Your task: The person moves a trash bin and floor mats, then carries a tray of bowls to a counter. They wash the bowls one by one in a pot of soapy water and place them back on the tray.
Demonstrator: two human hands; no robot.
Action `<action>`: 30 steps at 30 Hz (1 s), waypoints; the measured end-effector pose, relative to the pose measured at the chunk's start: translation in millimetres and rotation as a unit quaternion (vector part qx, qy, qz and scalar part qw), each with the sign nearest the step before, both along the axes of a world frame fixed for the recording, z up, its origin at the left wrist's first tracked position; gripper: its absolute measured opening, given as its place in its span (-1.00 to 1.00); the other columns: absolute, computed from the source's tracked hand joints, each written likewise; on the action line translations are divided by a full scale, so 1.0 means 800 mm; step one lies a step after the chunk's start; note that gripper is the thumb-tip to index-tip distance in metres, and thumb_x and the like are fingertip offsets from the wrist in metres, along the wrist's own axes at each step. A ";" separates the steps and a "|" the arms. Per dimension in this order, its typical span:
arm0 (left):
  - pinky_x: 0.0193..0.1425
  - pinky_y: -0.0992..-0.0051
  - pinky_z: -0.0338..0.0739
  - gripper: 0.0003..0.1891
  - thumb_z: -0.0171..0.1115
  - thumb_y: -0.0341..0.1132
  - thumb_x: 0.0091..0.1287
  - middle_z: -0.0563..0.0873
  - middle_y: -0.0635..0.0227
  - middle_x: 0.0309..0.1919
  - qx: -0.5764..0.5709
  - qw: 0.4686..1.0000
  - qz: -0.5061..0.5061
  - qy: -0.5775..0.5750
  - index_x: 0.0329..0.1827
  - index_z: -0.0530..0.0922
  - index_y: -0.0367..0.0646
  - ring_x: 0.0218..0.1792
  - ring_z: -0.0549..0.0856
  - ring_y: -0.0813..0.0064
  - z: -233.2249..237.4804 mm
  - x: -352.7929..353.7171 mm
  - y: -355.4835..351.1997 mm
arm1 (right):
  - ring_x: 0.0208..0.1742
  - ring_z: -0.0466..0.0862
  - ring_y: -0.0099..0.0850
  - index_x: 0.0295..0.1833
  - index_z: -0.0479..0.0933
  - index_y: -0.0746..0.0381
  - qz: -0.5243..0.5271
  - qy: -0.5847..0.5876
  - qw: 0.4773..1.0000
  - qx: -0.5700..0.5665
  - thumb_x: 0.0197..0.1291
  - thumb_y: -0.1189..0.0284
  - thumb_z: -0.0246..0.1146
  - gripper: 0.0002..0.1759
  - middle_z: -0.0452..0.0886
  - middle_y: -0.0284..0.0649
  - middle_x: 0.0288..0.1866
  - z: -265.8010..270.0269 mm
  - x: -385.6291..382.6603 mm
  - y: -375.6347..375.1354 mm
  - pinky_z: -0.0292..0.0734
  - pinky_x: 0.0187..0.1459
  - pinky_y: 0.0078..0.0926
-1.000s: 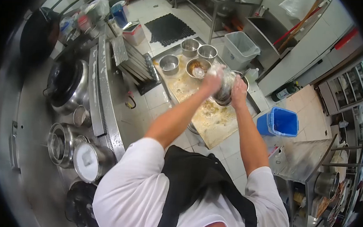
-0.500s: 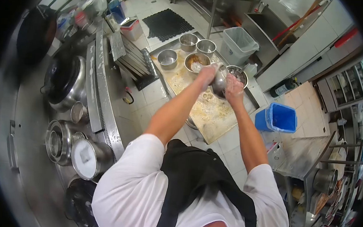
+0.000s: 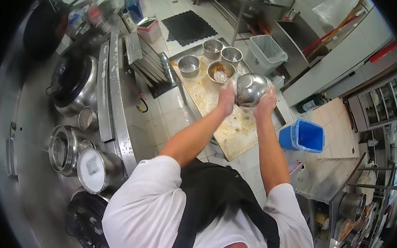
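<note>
Both hands grip a shiny steel bowl (image 3: 251,88) by its sides, above the far right part of a stained pale work surface (image 3: 231,137). The bowl's rounded outside faces up toward me, so its inside is hidden. My left hand (image 3: 227,97) is closed on its left side and my right hand (image 3: 266,100) on its right. Just beyond the left hand sits a steel bowl with brown residue and a whitish lump (image 3: 220,72). Three round steel containers stand behind it: a left one (image 3: 189,65), a back one (image 3: 212,48) and a right one (image 3: 231,56).
A lined plastic bin (image 3: 266,55) stands past the table, near a sink (image 3: 294,36). A blue bin (image 3: 301,135) is on the floor at right. Along the left runs a steel counter (image 3: 122,105) with pots, including a white-filled one (image 3: 93,170). A black mat (image 3: 189,27) lies beyond.
The held bowl has turned from a tilted position so its rounded outside faces me more fully. My hands have moved apart around it. Another bowl behind it is now hidden.
</note>
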State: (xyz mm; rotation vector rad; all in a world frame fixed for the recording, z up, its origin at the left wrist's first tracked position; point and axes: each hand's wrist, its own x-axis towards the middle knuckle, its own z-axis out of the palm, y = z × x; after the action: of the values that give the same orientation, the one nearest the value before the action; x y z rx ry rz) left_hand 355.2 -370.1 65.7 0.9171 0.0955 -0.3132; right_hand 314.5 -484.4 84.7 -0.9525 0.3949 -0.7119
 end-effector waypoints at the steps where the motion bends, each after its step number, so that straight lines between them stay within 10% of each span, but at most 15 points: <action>1: 0.06 0.38 0.48 -0.57 -0.10 -0.11 0.42 0.63 0.16 -0.09 -0.001 1.000 -0.002 0.000 0.07 0.47 -0.32 -0.05 0.61 0.35 0.002 -0.018 -0.004 | -0.20 0.55 -0.42 -0.11 0.46 0.34 -0.016 0.014 1.000 0.022 0.40 0.19 -0.13 -0.57 0.55 -0.20 -0.21 -0.002 0.003 -0.001 0.50 -0.11 -0.42; 4: 0.21 0.32 0.34 -0.54 -0.17 -0.09 0.42 0.53 -0.02 0.05 0.440 0.741 0.249 -0.441 0.19 0.41 -0.23 0.14 0.50 0.13 0.020 -0.064 -0.009 | -0.19 0.56 -0.41 -0.08 0.44 0.34 0.060 0.052 0.993 0.086 0.40 0.23 -0.14 -0.60 0.54 -0.18 -0.15 -0.005 0.006 -0.008 0.52 -0.12 -0.42; 5: 0.21 0.32 0.34 -0.54 -0.17 -0.09 0.42 0.53 -0.02 0.05 0.439 0.742 0.249 -0.440 0.19 0.41 -0.23 0.14 0.50 0.13 0.032 -0.062 -0.012 | -0.19 0.56 -0.41 -0.08 0.44 0.34 0.060 0.053 0.993 0.084 0.40 0.23 -0.14 -0.60 0.54 -0.18 -0.15 -0.005 0.007 -0.013 0.52 -0.12 -0.42; 7: 0.28 0.32 0.27 -0.55 -0.22 -0.10 0.43 0.50 0.00 0.10 0.547 0.565 0.199 -0.585 0.21 0.39 -0.19 0.19 0.43 0.06 0.059 -0.047 -0.011 | -0.15 0.57 -0.37 -0.03 0.41 0.34 0.089 0.041 0.992 -0.073 0.40 0.23 -0.14 -0.61 0.52 -0.16 -0.12 -0.006 0.009 -0.012 0.54 -0.12 -0.38; 8: 0.28 0.32 0.27 -0.55 -0.22 -0.10 0.43 0.50 0.00 0.10 0.550 0.567 0.197 -0.580 0.21 0.39 -0.19 0.19 0.43 0.06 0.068 -0.029 -0.006 | -0.15 0.57 -0.37 -0.03 0.41 0.34 0.093 0.047 0.992 -0.072 0.40 0.23 -0.14 -0.61 0.52 -0.16 -0.12 -0.006 0.006 -0.009 0.54 -0.12 -0.38; 10: 0.36 0.32 0.16 -0.55 -0.23 -0.13 0.43 0.43 0.04 0.19 0.337 0.896 -0.074 -0.280 0.24 0.36 -0.20 0.27 0.34 0.04 0.082 0.019 -0.002 | -0.10 0.58 -0.32 0.02 0.37 0.34 0.125 -0.002 0.991 0.057 0.40 0.24 -0.14 -0.61 0.52 -0.15 -0.10 0.023 0.006 -0.009 0.55 -0.06 -0.28; 13: 0.37 0.29 0.13 -0.56 -0.22 -0.16 0.43 0.40 0.06 0.22 0.212 0.953 0.004 -0.214 0.27 0.33 -0.17 0.28 0.30 0.00 -0.004 0.018 -0.011 | -0.06 0.57 -0.29 0.06 0.34 0.33 0.072 0.004 0.994 0.088 0.39 0.26 -0.15 -0.62 0.51 -0.15 -0.05 0.030 0.009 -0.021 0.52 0.02 -0.17; 14: 0.37 0.29 0.13 -0.56 -0.22 -0.16 0.43 0.40 0.06 0.22 0.215 0.950 -0.003 -0.227 0.27 0.33 -0.17 0.28 0.30 0.00 0.005 0.005 -0.014 | -0.05 0.57 -0.27 0.07 0.34 0.32 0.024 0.029 0.993 0.116 0.38 0.27 -0.15 -0.63 0.50 -0.14 -0.03 0.033 0.017 -0.017 0.50 0.04 -0.14; 16: 0.35 0.34 0.18 -0.57 -0.23 -0.21 0.42 0.55 0.10 0.08 0.397 0.762 0.254 -0.444 0.24 0.34 -0.24 0.19 0.44 0.11 0.027 -0.052 -0.025 | -0.05 0.57 -0.28 0.04 0.38 0.30 0.027 0.012 0.989 0.143 0.37 0.29 -0.15 -0.65 0.52 -0.16 -0.05 0.033 0.012 -0.016 0.50 0.02 -0.20; 20: 0.28 0.38 0.30 -0.62 -0.18 -0.25 0.39 0.56 0.09 0.04 0.488 0.541 0.147 -0.668 0.13 0.44 -0.27 0.16 0.48 0.16 0.133 -0.007 -0.010 | -0.17 0.59 -0.36 -0.07 0.47 0.31 0.120 0.009 0.947 -0.297 0.38 0.33 -0.12 -0.68 0.57 -0.19 -0.16 -0.023 0.031 -0.047 0.49 -0.17 -0.37; 22: 0.14 0.35 0.42 -0.61 -0.13 -0.16 0.37 0.59 0.16 0.01 0.560 0.662 -0.119 -0.483 0.07 0.48 -0.22 0.05 0.55 0.27 0.156 0.056 -0.014 | -0.34 0.55 -0.34 -0.15 0.49 0.33 0.068 0.122 0.790 -0.597 0.37 0.33 -0.06 -0.70 0.58 -0.22 -0.33 0.003 0.019 -0.043 0.42 -0.28 -0.41; 24: -0.01 0.33 0.54 -0.60 -0.07 -0.07 0.35 0.61 0.23 -0.02 0.560 0.701 -0.368 -0.245 0.02 0.52 -0.18 -0.07 0.62 0.37 0.171 0.098 -0.011 | -0.46 0.45 -0.41 -0.26 0.50 0.34 0.133 0.010 0.903 -0.409 0.37 0.29 -0.03 -0.66 0.56 -0.30 -0.46 0.060 0.004 -0.005 0.34 -0.34 -0.46; 25: -0.01 0.33 0.54 -0.60 -0.07 -0.07 0.35 0.61 0.23 -0.02 0.559 0.700 -0.369 -0.246 0.02 0.52 -0.18 -0.07 0.62 0.37 0.153 0.095 -0.005 | -0.46 0.43 -0.46 -0.27 0.51 0.34 0.113 0.021 0.931 -0.347 0.38 0.28 -0.04 -0.64 0.56 -0.33 -0.45 0.065 -0.001 -0.007 0.32 -0.35 -0.48; 27: 0.01 0.31 0.52 -0.53 -0.06 0.06 0.30 0.62 0.28 -0.03 0.072 0.953 -0.294 0.011 0.02 0.51 -0.13 -0.11 0.62 0.40 0.121 0.086 0.007 | -0.46 0.41 -0.50 -0.28 0.52 0.34 0.077 0.015 0.956 -0.281 0.39 0.26 -0.06 -0.62 0.56 -0.35 -0.45 0.071 0.003 -0.014 0.30 -0.36 -0.50; 30: 0.05 0.24 0.51 -0.55 -0.08 0.04 0.31 0.61 0.31 -0.03 -0.161 0.960 -0.196 0.117 0.03 0.50 -0.10 -0.10 0.62 0.38 0.067 0.045 0.005 | -0.35 0.48 -0.56 -0.19 0.52 0.35 0.039 0.005 0.981 -0.189 0.39 0.23 -0.05 -0.60 0.58 -0.33 -0.34 0.048 -0.002 -0.010 0.37 -0.29 -0.54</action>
State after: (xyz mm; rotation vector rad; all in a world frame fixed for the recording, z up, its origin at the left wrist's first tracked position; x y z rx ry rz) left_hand 390.9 -366.3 119.1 0.5669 0.0763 -0.7840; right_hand 313.1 -492.7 123.2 -1.3232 0.2323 -0.7238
